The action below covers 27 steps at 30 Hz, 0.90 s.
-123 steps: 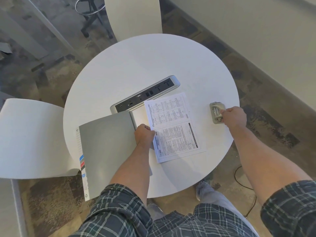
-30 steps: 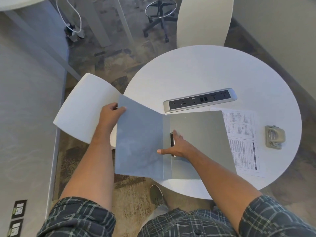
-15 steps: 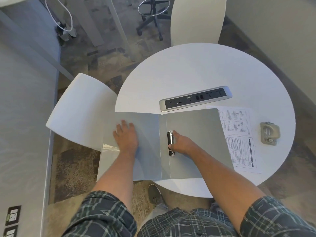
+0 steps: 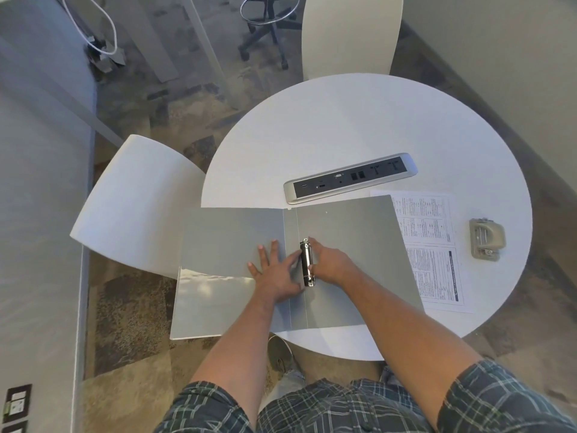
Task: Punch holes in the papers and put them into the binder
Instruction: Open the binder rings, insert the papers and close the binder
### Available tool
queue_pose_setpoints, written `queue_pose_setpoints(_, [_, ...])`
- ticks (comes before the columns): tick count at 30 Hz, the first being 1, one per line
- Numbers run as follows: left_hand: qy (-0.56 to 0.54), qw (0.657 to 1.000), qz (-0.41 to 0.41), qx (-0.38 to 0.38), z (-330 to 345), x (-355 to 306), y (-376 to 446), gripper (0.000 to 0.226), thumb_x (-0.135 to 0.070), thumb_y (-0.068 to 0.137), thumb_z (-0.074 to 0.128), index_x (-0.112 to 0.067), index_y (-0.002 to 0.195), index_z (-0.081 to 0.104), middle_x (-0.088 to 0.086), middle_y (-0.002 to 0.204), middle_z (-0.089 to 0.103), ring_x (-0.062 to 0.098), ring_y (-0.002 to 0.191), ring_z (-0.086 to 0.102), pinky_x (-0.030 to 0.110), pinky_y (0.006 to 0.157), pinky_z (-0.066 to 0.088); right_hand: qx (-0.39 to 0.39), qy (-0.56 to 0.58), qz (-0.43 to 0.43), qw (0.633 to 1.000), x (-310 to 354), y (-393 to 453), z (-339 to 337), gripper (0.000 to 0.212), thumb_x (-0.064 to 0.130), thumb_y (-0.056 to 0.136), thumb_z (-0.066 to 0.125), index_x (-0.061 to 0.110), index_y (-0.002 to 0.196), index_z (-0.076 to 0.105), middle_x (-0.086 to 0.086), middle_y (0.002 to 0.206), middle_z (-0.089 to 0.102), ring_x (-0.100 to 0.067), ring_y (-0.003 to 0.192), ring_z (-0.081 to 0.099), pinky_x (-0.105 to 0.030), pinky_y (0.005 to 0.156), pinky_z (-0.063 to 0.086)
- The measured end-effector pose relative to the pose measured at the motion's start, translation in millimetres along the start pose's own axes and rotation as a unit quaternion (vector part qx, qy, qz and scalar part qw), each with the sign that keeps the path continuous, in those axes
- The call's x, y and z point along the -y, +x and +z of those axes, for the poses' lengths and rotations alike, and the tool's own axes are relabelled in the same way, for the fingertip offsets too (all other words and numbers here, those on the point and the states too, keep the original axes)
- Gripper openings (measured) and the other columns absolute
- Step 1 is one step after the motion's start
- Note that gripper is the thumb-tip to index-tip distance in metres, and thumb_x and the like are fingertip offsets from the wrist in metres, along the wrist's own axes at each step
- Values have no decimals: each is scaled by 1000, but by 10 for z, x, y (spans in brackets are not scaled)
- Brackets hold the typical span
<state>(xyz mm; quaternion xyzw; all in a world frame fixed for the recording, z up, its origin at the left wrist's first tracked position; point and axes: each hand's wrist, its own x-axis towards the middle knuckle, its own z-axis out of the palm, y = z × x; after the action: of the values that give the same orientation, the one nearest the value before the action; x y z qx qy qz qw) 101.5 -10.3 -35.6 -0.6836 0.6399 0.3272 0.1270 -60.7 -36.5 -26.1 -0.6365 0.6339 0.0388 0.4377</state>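
A grey binder (image 4: 352, 232) lies open and flat on the round white table (image 4: 359, 126), its left cover hanging over the table's edge. A metal ring mechanism (image 4: 306, 263) sits by the spine. My left hand (image 4: 274, 271) rests flat on the left cover, thumb touching the mechanism. My right hand (image 4: 329, 264) grips the mechanism from the right side. Printed papers (image 4: 432, 245) lie partly under the binder's right cover. A grey hole punch (image 4: 486, 239) stands to the right of the papers.
A silver power and data strip (image 4: 349, 178) is set into the table just behind the binder. White chairs stand at the left (image 4: 134, 201) and at the back (image 4: 346, 32). A wheeled stool (image 4: 268, 14) is farther back on the carpet.
The binder went from half open to lying flat. My left hand slid right across the left cover to the ring mechanism. My right hand stayed on the mechanism.
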Motion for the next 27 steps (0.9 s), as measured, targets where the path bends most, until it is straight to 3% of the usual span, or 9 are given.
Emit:
queue_pose_setpoints(5, [-115, 992, 20, -50, 29, 53, 1, 40, -39, 82, 77, -46, 120, 65, 1, 173, -1, 36, 156, -18, 71, 117, -10, -23, -35, 4, 999, -66, 10, 59, 83, 29, 94, 58, 38, 162, 12, -15, 129, 67, -35, 115, 65, -39, 94, 52])
queue_pose_setpoints(8, [-144, 988, 19, -55, 24, 42, -4, 24, -35, 81, 79, -42, 103, 75, -1, 173, 4, 35, 156, -20, 70, 116, -16, -31, -56, 4, 998, -125, -13, 42, 81, 36, 94, 57, 42, 162, 12, -13, 131, 66, -34, 118, 64, -39, 94, 49])
queue_pose_setpoints(11, [-140, 988, 18, -61, 63, 29, -6, 12, -34, 80, 79, -38, 92, 77, -4, 172, 4, 34, 156, -21, 70, 115, -18, -53, 37, -1, 998, -338, -1, -24, 66, 31, 97, 59, 42, 157, 32, -3, 140, 64, -27, 122, 64, -34, 102, 49])
queue_pose_setpoints(14, [-152, 986, 12, -61, 80, 35, -22, 8, -34, 80, 80, -35, 87, 77, -8, 172, 4, 33, 156, -20, 69, 116, -18, -167, 207, 31, 964, -670, -70, -181, 41, 15, 94, 63, 29, 132, 65, -2, 120, 75, -19, 102, 71, -13, 79, 49])
queue_pose_setpoints(15, [-153, 986, 11, -59, 80, 29, -25, 7, -34, 81, 80, -34, 87, 77, -8, 172, 3, 33, 157, -19, 68, 116, -18, -228, 212, 55, 949, -791, -117, -262, 35, 13, 93, 62, 27, 125, 70, -1, 113, 76, -20, 99, 71, -14, 74, 47])
queue_pose_setpoints(17, [-161, 985, 9, -54, 74, 3, -28, 9, -37, 81, 81, -34, 88, 77, -8, 172, 2, 33, 157, -19, 69, 117, -16, -343, 195, 122, 911, -1046, -215, -433, 32, 18, 92, 62, 20, 122, 70, -5, 118, 70, -27, 106, 67, -25, 82, 48])
queue_pose_setpoints(20, [-178, 983, 4, -48, 69, -39, -29, 16, -44, 78, 82, -34, 88, 77, -9, 172, 0, 33, 156, -20, 70, 116, -14, -410, 137, 268, 861, -1371, -350, -634, 44, 33, 95, 65, 8, 131, 64, -18, 133, 58, -40, 122, 55, -47, 98, 46])
queue_pose_setpoints(23, [-171, 984, 0, -46, 85, -59, -26, 23, -51, 76, 82, -31, 86, 75, -9, 172, -3, 35, 156, -21, 71, 114, -14, -371, 94, 391, 837, -1593, -459, -661, 65, 50, 98, 58, 0, 139, 51, -24, 140, 52, -42, 130, 48, -52, 105, 39])
queue_pose_setpoints(27, [-154, 987, 1, -44, 87, -68, -18, 24, -51, 77, 81, -30, 85, 74, -8, 173, -4, 36, 156, -21, 72, 114, -14, -317, 92, 440, 835, -1690, -515, -585, 94, 65, 80, 72, -4, 138, 44, -25, 138, 47, -40, 127, 46, -52, 100, 41])
